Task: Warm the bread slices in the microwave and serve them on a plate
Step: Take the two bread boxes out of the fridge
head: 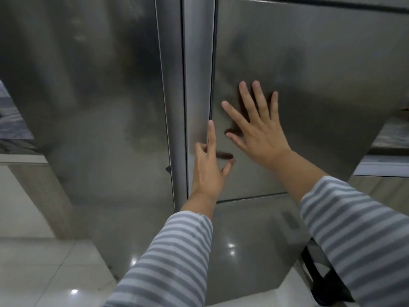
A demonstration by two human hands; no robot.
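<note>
A tall stainless-steel refrigerator fills the view. My right hand lies flat, fingers spread, on its right upper door. My left hand is at that door's left edge, index finger stretched along the seam, the other fingers loosely curled, holding nothing. The left door looks shut. Both arms wear grey-and-white striped sleeves. No bread, microwave or plate is in view.
A lower drawer front sits below the right door. Glossy pale floor tiles lie at the bottom left. A counter edge shows at the right and a light cabinet side at the left. A dark strap-like object hangs at the lower right.
</note>
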